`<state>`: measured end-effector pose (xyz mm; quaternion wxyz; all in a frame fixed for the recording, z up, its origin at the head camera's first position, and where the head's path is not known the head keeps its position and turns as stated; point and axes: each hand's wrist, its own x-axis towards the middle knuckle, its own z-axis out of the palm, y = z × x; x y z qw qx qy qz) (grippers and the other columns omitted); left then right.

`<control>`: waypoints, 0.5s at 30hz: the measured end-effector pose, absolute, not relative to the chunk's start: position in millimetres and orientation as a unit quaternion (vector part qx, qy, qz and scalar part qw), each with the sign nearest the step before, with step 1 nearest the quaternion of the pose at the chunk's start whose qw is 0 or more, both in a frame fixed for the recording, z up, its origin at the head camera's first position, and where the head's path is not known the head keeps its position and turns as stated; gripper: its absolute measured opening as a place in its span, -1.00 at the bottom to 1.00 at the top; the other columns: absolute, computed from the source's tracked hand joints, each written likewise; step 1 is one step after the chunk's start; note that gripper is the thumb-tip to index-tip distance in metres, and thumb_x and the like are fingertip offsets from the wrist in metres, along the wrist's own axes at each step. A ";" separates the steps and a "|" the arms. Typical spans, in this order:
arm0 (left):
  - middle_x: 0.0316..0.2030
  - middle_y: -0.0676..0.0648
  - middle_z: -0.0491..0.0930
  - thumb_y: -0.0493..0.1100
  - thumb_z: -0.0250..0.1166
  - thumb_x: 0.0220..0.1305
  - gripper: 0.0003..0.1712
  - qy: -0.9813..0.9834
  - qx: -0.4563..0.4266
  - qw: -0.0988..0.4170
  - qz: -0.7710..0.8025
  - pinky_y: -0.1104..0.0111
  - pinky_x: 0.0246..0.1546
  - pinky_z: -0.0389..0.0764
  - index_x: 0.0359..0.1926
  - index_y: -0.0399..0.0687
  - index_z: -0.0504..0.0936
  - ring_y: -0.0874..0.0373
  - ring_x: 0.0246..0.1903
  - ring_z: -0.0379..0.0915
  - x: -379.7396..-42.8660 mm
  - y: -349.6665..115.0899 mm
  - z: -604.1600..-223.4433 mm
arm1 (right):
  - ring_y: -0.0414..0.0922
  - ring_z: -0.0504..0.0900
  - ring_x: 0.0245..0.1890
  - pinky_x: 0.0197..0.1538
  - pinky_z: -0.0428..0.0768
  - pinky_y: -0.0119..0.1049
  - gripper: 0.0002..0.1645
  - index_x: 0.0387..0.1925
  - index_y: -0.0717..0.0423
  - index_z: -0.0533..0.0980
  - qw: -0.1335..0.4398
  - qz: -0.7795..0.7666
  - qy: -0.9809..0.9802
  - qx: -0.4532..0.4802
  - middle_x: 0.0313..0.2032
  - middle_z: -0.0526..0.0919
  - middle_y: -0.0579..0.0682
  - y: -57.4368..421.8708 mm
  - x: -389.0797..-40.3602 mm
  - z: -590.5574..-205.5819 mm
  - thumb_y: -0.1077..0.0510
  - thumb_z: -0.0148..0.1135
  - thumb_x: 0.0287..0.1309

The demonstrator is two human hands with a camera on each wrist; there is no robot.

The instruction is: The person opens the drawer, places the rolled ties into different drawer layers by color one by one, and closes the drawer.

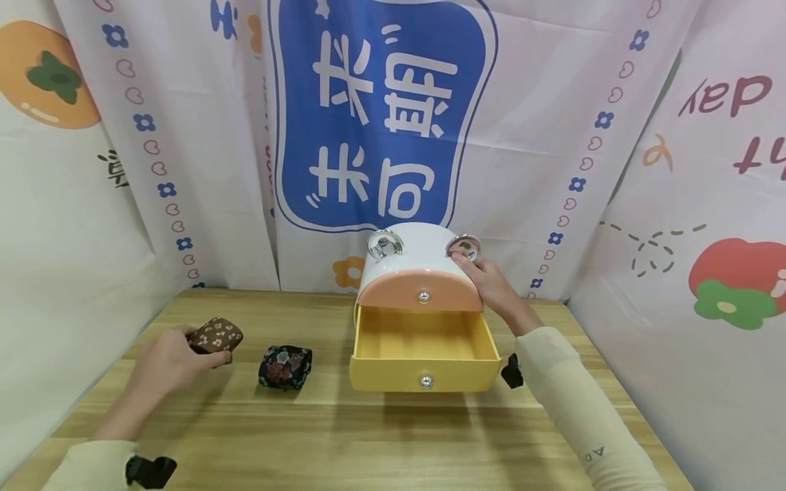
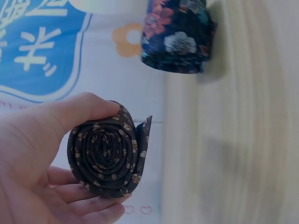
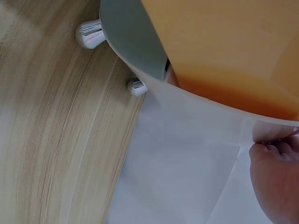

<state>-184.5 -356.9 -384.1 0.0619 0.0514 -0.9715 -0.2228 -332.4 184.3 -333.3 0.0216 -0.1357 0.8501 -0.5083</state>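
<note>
A rolled-up brown necktie (image 2: 105, 151) with small pale flowers is held in my left hand (image 1: 162, 361), above the left part of the table. The thumb lies on one side of the roll and the fingers on the other; its spiral end shows in the left wrist view. Just right of it, a dark rolled necktie (image 1: 285, 367) with red and pale flowers lies on the table. My right hand (image 1: 494, 290) holds the upper right of a white drawer box (image 1: 420, 249), by its round silver-rimmed eye (image 1: 464, 247). Some of its fingers are hidden. The yellow lower drawer (image 1: 426, 376) is pulled out.
Above the yellow drawer, the orange upper drawer (image 1: 393, 293) is closed. Silver feet (image 3: 92, 34) raise the box off the wooden table (image 1: 276, 443). A printed cloth (image 1: 528, 82) hangs close behind the box, with further cloth at both sides.
</note>
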 end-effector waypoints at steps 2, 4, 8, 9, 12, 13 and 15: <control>-0.18 -0.50 0.67 0.24 0.57 0.10 -0.01 -0.973 0.045 0.060 -0.219 0.21 -0.45 0.54 0.11 -0.61 0.51 -0.16 -0.31 0.61 -184.3 -354.0 -376.2 | -0.06 0.67 -0.35 -0.16 0.69 -0.22 -0.11 0.02 0.16 0.54 0.020 -0.510 0.849 -0.136 -0.34 0.70 -0.01 184.6 -333.0 -333.6 -0.57 -0.13 0.44; -0.19 -0.49 0.67 0.24 0.57 0.10 -0.02 -0.974 0.041 0.059 -0.213 0.21 -0.45 0.54 0.11 -0.61 0.51 -0.16 -0.31 0.60 -183.2 -350.6 -369.1 | -0.06 0.67 -0.36 -0.17 0.68 -0.22 -0.12 0.00 0.16 0.54 0.019 -0.512 0.848 -0.135 -0.35 0.69 -0.01 185.1 -333.6 -334.0 -0.57 -0.13 0.45; -0.23 -0.46 0.69 0.24 0.57 0.09 -0.03 -0.976 0.027 0.066 -0.204 0.22 -0.46 0.54 0.08 -0.60 0.53 -0.16 -0.32 0.62 -180.5 -343.4 -356.4 | -0.08 0.66 -0.38 -0.21 0.68 -0.23 -0.13 -0.03 0.15 0.54 0.015 -0.512 0.848 -0.135 -0.37 0.68 -0.02 185.0 -334.0 -334.0 -0.56 -0.12 0.45; -0.25 -0.43 0.69 0.25 0.57 0.08 -0.04 -0.977 0.024 0.068 -0.203 0.23 -0.47 0.53 0.07 -0.58 0.55 -0.13 -0.34 0.61 -179.8 -341.4 -353.5 | -0.08 0.65 -0.38 -0.21 0.68 -0.23 -0.14 -0.03 0.15 0.55 0.014 -0.512 0.848 -0.135 -0.37 0.68 -0.02 184.7 -333.8 -333.9 -0.56 -0.12 0.45; -0.32 -0.32 0.72 0.26 0.59 0.05 -0.09 -0.976 0.010 0.073 -0.207 0.26 -0.50 0.50 0.02 -0.53 0.60 -0.04 -0.40 0.59 -177.7 -334.0 -345.6 | -0.09 0.65 -0.39 -0.22 0.67 -0.24 -0.15 -0.03 0.15 0.54 0.015 -0.515 0.846 -0.137 -0.37 0.68 -0.04 183.9 -333.1 -333.2 -0.55 -0.11 0.46; -0.32 -0.30 0.72 0.25 0.59 0.05 -0.10 -0.975 0.004 0.074 -0.208 0.27 -0.50 0.49 0.02 -0.52 0.60 -0.01 -0.40 0.58 -177.4 -331.0 -343.0 | -0.09 0.65 -0.39 -0.22 0.67 -0.24 -0.16 -0.03 0.15 0.55 0.015 -0.517 0.845 -0.138 -0.38 0.68 -0.04 183.7 -332.7 -333.1 -0.54 -0.11 0.47; -0.32 -0.27 0.73 0.25 0.60 0.03 -0.11 -0.975 -0.008 0.077 -0.209 0.28 -0.49 0.50 0.02 -0.50 0.62 0.03 -0.41 0.57 -177.1 -324.7 -337.6 | -0.10 0.65 -0.39 -0.22 0.67 -0.25 -0.19 -0.02 0.15 0.54 0.017 -0.519 0.843 -0.138 -0.38 0.68 -0.06 183.8 -332.4 -332.8 -0.51 -0.11 0.49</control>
